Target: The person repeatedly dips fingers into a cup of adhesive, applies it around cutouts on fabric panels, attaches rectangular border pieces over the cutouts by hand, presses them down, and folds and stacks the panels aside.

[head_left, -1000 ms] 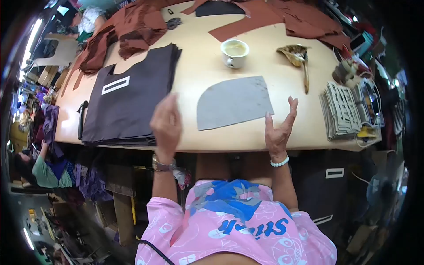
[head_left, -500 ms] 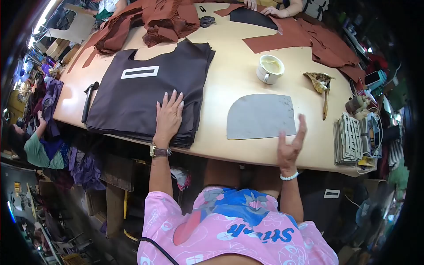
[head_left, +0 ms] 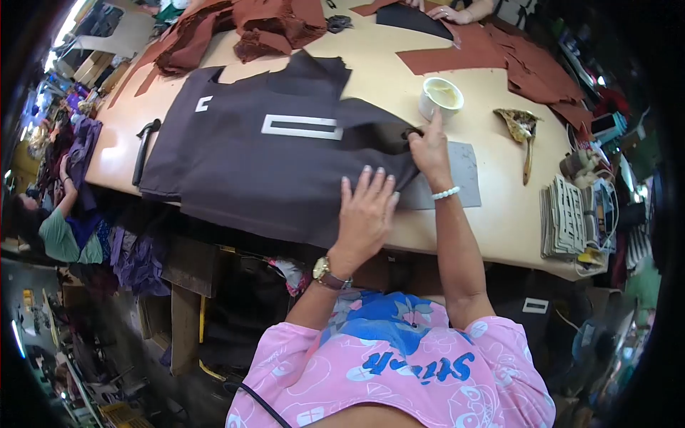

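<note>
A person in a pink "Stitch" shirt point(head_left: 385, 371) works at the front edge of a pale table point(head_left: 503, 228), the right hand point(head_left: 427, 146) clamped by thumb and fingers on the right corner of a dark fabric panel point(head_left: 285, 171). The left hand point(head_left: 367, 217) lies palm down on the panel near the front edge, fingers extended and slightly apart. Marked with a white rectangular frame point(head_left: 267, 125), the panel lies partly over a stack of matching panels point(head_left: 171, 139) and reaches across the left part of a gray curved template point(head_left: 465, 178). Just beyond the right hand stands a white cup of paste point(head_left: 429, 107). A hammer point(head_left: 141, 153) lies by the left front corner; a wooden-handled, paste-crusted tool point(head_left: 526, 146) rests toward the right edge, and slotted templates point(head_left: 562, 217) fill the right front corner. At the far edge, another person's hands point(head_left: 453, 13) touch red-brown and black cloth point(head_left: 457, 53).
</note>
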Motion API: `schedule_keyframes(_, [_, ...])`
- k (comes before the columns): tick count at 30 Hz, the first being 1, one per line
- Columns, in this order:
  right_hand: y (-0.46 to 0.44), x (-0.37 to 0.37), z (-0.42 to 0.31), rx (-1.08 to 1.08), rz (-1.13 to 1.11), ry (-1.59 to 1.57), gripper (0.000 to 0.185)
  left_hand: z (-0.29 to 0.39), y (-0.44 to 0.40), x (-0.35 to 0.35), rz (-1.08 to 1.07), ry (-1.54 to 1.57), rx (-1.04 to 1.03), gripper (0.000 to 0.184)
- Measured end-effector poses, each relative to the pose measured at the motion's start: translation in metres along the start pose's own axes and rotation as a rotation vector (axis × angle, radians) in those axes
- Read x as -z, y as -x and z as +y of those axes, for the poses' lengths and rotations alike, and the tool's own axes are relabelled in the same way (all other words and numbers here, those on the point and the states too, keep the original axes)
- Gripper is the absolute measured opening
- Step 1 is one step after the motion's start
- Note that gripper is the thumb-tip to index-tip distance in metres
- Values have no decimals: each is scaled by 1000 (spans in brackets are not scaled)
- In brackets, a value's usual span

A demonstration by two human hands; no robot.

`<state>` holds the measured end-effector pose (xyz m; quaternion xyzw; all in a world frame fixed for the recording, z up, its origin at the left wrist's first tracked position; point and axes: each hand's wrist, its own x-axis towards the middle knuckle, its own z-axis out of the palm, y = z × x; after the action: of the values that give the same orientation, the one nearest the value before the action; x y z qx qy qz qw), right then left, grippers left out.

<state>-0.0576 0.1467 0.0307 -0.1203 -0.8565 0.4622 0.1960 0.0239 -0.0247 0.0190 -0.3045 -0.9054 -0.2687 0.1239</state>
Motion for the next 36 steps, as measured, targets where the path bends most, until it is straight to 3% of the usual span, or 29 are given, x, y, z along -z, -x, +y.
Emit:
schedule_keyframes(2, [0, 17, 40, 57, 151, 264, 76, 27, -1, -16, -96, 71, -95, 39])
schedule_keyframes(6, [25, 81, 58, -78, 132, 294, 68, 70, 9, -33, -292, 359, -290, 43])
schedule_keyframes(9, [40, 122, 88, -79, 140, 254, 67, 76, 4, -27, -278, 377, -316, 47])
schedule_keyframes(13, [50, 162, 122, 65, 202, 287, 66, 51, -6, -15, -152, 213, -216, 50])
schedule_keyframes(16, [50, 186, 121, 41, 171, 341, 67, 26, -14, -12, -83, 57, -126, 49])
schedule_keyframes(17, [49, 196, 112, -129, 97, 285, 69, 18, -17, -10, -76, 13, -110, 49])
schedule_keyframes(20, [38, 213, 148, 110, 145, 366, 70, 3, -26, -11, -49, -69, -73, 50])
schedule_keyframes(24, [25, 227, 148, 27, 92, 346, 70, -5, -28, -21, -60, -103, -52, 53])
schedule_keyframes(28, [16, 227, 146, 76, 66, 579, 67, -1, -21, -32, -150, -143, -20, 56])
schedule_keyframes(31, [13, 218, 128, 59, 179, 819, 66, 6, -13, -36, -168, -175, -8, 58])
schedule_keyframes(34, [-6, 197, 109, 459, 433, 905, 69, 8, -11, -39, -161, -182, 10, 59])
schedule_keyframes(36, [-21, 175, 92, 519, 328, 844, 60, 9, -11, -40, -155, -184, 22, 60])
